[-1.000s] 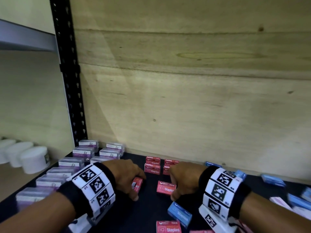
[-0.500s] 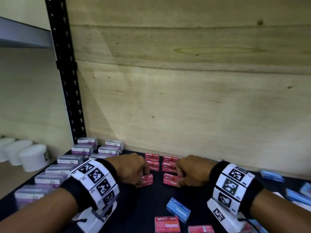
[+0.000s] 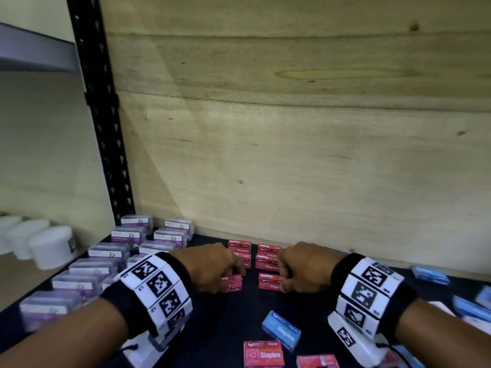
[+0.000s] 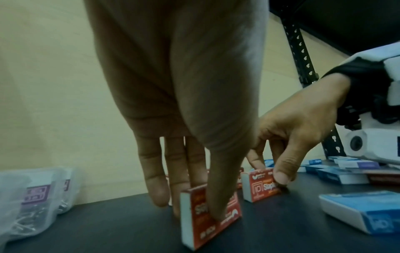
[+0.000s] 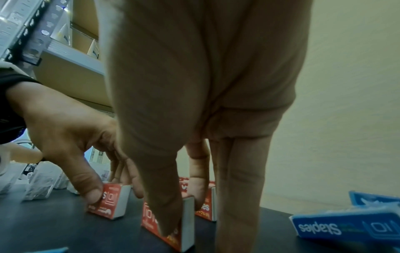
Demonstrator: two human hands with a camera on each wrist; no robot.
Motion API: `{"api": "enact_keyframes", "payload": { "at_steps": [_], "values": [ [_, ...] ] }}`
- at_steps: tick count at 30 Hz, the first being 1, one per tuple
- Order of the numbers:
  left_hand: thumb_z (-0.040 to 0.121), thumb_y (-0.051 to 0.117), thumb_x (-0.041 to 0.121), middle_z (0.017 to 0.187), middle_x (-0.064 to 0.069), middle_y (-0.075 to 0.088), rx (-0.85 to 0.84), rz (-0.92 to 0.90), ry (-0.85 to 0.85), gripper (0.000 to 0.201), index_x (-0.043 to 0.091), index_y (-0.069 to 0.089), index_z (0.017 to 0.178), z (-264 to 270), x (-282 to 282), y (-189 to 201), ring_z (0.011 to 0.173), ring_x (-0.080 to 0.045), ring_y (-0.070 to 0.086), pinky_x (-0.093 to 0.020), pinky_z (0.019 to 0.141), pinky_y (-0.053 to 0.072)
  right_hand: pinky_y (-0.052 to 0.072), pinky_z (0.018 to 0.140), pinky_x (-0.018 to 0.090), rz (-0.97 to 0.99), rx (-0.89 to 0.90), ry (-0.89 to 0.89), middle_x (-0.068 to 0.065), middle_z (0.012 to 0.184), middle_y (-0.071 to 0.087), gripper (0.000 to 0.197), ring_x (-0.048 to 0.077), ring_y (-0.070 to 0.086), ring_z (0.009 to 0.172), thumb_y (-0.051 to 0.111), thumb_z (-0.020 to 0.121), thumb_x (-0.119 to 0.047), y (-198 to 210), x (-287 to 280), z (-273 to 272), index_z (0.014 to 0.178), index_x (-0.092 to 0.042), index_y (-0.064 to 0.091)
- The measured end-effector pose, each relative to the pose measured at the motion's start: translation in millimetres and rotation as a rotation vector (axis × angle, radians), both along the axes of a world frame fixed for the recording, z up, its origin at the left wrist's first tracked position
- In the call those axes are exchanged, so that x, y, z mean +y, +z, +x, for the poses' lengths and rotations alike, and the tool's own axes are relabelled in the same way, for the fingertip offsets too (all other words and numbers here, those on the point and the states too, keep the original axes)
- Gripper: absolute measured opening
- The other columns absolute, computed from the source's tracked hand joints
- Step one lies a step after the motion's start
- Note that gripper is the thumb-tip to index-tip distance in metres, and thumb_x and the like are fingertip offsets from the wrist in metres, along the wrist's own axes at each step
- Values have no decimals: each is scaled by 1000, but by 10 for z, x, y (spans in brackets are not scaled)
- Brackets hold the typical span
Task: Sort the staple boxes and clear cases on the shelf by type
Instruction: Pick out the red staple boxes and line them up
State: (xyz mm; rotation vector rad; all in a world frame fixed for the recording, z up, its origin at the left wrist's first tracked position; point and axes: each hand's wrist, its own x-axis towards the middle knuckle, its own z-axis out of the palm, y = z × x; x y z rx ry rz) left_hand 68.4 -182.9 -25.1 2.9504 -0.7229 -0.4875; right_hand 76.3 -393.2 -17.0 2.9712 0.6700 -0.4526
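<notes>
Red staple boxes, white-ended, standing on edge, one pinched in each hand's fingers.

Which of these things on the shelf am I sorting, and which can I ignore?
Sorting:
red staple boxes, one pinched on edge by the left hand, one by the right hand
blue staple boxes
clear cases

Ignore:
white tubs on the neighbouring shelf

The back panel is pale wood with visible grain and knots, and the shelf is dark and matt. The red boxes and blue box look like printed cardboard, the cases clear glossy plastic. The upright is black perforated metal.
</notes>
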Motion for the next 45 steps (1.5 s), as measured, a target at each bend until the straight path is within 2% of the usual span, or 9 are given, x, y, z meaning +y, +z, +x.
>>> {"api": "enact_keyframes", "payload": {
  "at_steps": [4,7,10,15,19,24,27,39,45],
  "values": [
    [93,59,10,112,-1,65,-38,-49,-34,57,38,46,141,-22,-33,46,91,-14,60,-12,74,41,43,71,29,-4,2,3,-2,96,60,24,17,55,85,67,90,-40,10,0,-6,104,-20,63],
    [94,56,8,97,5,65,1,-175,9,48,35,53,133,-21,-19,33,75,-4,61,-4,62,39,42,69,28,-3,10,3,-3,95,59,24,16,55,84,67,91,-39,11,3,-11,104,-20,63],
    [93,60,12,83,19,57,-9,-268,32,31,29,58,119,0,-1,-36,63,8,52,-6,60,40,43,71,29,-11,10,4,-3,95,59,25,17,55,85,67,90,-40,16,12,-19,105,-20,63],
    [85,74,17,89,11,63,-37,-412,115,25,29,57,99,23,57,-88,76,-7,60,-22,74,52,42,72,28,-14,20,-1,-3,98,60,25,17,54,85,66,91,-39,27,8,-33,106,-20,62],
    [85,74,18,94,4,66,-21,-327,184,27,26,57,104,21,114,-68,88,-14,63,-26,81,51,40,71,27,-35,28,9,-3,98,59,24,16,53,85,64,92,-37,51,13,-35,109,-20,63],
    [92,65,31,98,12,58,-60,-68,211,22,27,53,109,1,146,-54,92,-10,57,-25,83,47,42,73,27,-33,41,-2,-1,103,63,21,16,54,86,63,93,-34,58,31,-20,108,-20,63],
    [93,63,34,92,12,56,-73,-14,212,18,27,52,106,-10,114,-50,90,-13,57,-28,81,47,43,74,28,-26,34,-6,0,105,63,21,17,55,87,63,93,-35,43,44,-11,108,-20,61],
    [93,61,41,122,0,62,-122,63,220,40,32,48,130,25,12,-49,111,-23,59,-39,95,49,46,79,31,-21,-6,-26,1,106,61,19,18,56,91,63,94,-37,-29,83,39,101,-24,51],
    [88,64,49,127,-5,59,-123,155,283,60,21,37,133,-102,10,57,115,-25,57,-36,92,46,45,79,31,27,-12,-63,3,114,60,47,18,55,93,66,90,-47,-29,30,-11,120,-21,42]
  ]
}}
